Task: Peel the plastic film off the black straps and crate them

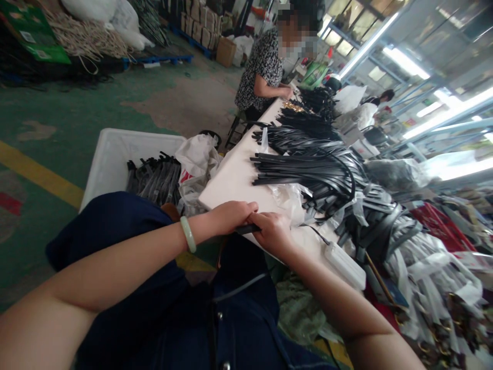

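My left hand (232, 216) and my right hand (272, 232) meet at the near edge of the white table (227, 185). Both are closed on a short dark strap (247, 229), most of which their fingers hide. A pale green bangle (188, 234) circles my left wrist. Beyond my hands, bundles of black straps (300, 167) lie across the table, with clear plastic wrap (288, 201) beside the nearest bundle.
A white bin (111, 154) with dark wrapped straps (154, 177) stands left of the table. A white power strip (344, 264) lies near the right forearm. Another person (262, 72) sits at the table's far end. Wrapped straps (431, 267) pile up at right.
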A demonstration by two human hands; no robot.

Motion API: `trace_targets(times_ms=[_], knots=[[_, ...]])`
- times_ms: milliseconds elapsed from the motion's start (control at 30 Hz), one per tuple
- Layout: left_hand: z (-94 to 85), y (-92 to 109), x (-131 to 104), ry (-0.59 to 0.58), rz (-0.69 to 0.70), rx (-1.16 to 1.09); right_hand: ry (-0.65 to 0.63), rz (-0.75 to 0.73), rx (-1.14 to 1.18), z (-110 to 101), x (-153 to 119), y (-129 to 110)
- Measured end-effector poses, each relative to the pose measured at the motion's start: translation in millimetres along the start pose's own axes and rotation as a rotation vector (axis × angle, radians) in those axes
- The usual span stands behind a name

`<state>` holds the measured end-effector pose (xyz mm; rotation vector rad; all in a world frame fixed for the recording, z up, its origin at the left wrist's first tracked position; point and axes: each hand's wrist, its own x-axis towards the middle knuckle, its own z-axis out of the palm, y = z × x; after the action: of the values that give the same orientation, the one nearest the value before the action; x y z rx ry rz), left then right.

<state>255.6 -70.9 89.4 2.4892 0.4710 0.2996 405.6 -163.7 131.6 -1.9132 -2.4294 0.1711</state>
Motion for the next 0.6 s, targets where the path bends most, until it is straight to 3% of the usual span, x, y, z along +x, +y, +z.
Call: trace_targets(times_ms=[100, 300, 367, 433, 533, 600], knots=[[-10.2, -6.3, -0.1, 0.015, 0.061, -0.167, 0.004, 0.027, 0.069, -2.0, 8.7, 1.8], [-92.7, -45.5, -35.1, -0.093, -0.225, -0.113, 0.264, 0.166, 0.308, -37.3, 26.3, 41.0], [-108.0, -54.5, -48.5, -0.011, -0.218, -0.05, 0.308, 0.127, 0.381, -42.5, 38.8, 43.3], [-111.3, -58.0, -59.3, 0.128, -0.245, -0.007, 0.319, 0.047, 0.416, -44.4, 56.7, 36.3], [-112.8, -55.0, -74.7, 0.251, -0.381, -0.007, 0.326, -0.07, 0.422, -49.7, 89.8, 15.1], [-125.2, -53.6, -90.9, 0.356, -0.478, 0.055, 0.362, -0.134, 0.451, -57.2, 114.0, 0.3]])
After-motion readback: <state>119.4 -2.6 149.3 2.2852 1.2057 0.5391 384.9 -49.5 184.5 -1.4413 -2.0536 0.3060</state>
